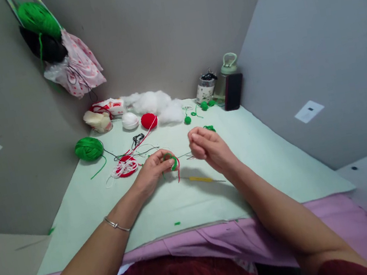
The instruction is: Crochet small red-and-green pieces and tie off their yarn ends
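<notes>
My left hand [159, 162] is closed on a small curved green crochet piece [173, 162], pinched between thumb and fingers. A red yarn strand [179, 172] hangs down from that piece. To its right, my right hand [208, 145] is raised above the table with its fingers curled shut. Whatever those fingers may hold is too small to make out. A thin dark line, either thread or needle, runs from the green piece toward the right hand. Below both hands lies a yellow-handled crochet hook [200, 179] on the pale green tabletop [188, 207].
Left of my hands are a green yarn ball [88, 148] and a red-and-white yarn bundle [126, 166]. Behind stand a white ball [129, 121], red yarn ball [149, 121], white stuffing [153, 102], a phone [234, 92] and a bottle [228, 66]. Grey panels enclose the table.
</notes>
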`<state>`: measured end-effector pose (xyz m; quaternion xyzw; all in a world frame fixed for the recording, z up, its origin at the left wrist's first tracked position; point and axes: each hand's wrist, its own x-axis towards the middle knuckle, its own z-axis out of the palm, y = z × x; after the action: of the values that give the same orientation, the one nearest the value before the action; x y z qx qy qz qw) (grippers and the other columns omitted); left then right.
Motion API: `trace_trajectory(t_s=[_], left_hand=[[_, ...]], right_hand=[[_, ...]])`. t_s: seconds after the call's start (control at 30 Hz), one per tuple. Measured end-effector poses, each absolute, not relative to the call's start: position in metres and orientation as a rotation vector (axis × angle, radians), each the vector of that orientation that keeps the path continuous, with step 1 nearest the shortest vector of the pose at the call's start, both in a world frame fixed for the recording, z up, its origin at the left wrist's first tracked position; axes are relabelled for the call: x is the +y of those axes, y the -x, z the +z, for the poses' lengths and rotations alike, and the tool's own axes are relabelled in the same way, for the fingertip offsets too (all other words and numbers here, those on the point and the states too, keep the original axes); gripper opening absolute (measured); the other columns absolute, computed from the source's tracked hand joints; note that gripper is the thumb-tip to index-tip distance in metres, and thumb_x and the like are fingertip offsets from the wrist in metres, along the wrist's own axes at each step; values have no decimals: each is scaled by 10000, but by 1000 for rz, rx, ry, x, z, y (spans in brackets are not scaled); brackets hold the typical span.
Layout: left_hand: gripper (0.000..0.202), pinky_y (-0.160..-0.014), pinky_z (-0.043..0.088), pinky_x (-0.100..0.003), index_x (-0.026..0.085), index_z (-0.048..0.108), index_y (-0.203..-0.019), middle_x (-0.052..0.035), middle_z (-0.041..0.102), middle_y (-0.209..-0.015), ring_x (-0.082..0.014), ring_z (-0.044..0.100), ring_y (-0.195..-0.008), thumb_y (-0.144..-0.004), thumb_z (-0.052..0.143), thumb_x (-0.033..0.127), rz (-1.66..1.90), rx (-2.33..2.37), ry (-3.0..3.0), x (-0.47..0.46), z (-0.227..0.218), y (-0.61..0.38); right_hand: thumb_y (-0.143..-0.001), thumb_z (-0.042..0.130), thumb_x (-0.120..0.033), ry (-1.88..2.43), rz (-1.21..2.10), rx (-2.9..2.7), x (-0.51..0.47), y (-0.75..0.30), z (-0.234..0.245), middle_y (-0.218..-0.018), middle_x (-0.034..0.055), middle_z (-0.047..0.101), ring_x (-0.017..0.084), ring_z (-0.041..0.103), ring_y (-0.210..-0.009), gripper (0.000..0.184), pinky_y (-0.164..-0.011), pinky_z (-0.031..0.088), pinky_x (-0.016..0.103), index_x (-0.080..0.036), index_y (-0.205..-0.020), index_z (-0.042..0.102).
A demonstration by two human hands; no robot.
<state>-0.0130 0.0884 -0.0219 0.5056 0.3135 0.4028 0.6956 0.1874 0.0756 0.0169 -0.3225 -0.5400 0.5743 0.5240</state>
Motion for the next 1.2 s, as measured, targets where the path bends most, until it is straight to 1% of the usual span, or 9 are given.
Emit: trace_trajectory(t_s=[0.07,0.13,0.2,0.27,0.33,0.5,0.7,1.03,1.2], left_hand=[[265,-760,469,-267,167,675,-924,8,623,-798,-129,616,-749,-762,816,320,890,686,-1135,89,-21,14],[250,-767,472,-264,173,685,-941,0,630,-826,-131,618,-766,-780,805,321,891,676,-1132,90,-22,15],[225,-785,483,-268,176,692,-935,-3,631,-852,-127,610,-773,-795,795,319,906,664,-1116,91,-22,16],[207,-803,492,-270,178,696,-925,0,624,-866,-121,604,-776,-801,793,311,920,646,-1091,92,-23,17],[199,-816,498,-267,180,702,-925,1,621,-871,-119,602,-783,-799,796,301,928,631,-1069,92,-23,18],[209,-869,521,-293,182,702,-934,-4,631,-893,-126,604,-819,-784,812,279,964,607,-1033,92,-20,18],[206,-886,527,-286,177,691,-943,-7,643,-904,-115,609,-826,-800,803,274,973,607,-1027,92,-20,18],[242,-878,531,-288,177,686,-940,-8,653,-897,-120,629,-808,-775,823,290,960,625,-1020,92,-18,19],[229,-895,530,-288,178,691,-937,-4,646,-901,-117,631,-812,-779,821,281,955,602,-1025,92,-20,19]], right_hand=[[-867,696,-463,788,1310,-1232,77,-192,20,-516,-109,346,64,232,-454,295,-459,191,218,-206,-862,550],[-874,688,-465,844,1257,-1272,79,-196,21,-535,-96,364,75,250,-474,281,-472,198,231,-205,-889,580],[-883,689,-448,911,1174,-1382,79,-197,19,-586,-64,446,86,319,-507,258,-485,238,241,-198,-896,629],[-878,707,-416,950,1027,-1524,79,-197,17,-714,-13,549,102,425,-585,227,-522,314,252,-192,-864,682],[-885,710,-378,968,844,-1660,78,-195,15,-831,22,587,125,502,-686,186,-585,378,268,-198,-844,723],[-947,644,-289,997,575,-1935,76,-193,10,-768,12,546,137,504,-701,145,-648,394,287,-214,-882,750],[-956,623,-238,1001,483,-2044,76,-194,8,-790,10,549,124,489,-680,133,-636,378,273,-207,-895,737],[-966,607,-255,995,474,-2087,75,-193,8,-793,9,542,120,484,-661,143,-624,370,268,-206,-906,727],[-951,620,-218,1008,516,-2052,74,-189,6,-791,8,542,120,489,-663,122,-637,385,265,-198,-892,725]])
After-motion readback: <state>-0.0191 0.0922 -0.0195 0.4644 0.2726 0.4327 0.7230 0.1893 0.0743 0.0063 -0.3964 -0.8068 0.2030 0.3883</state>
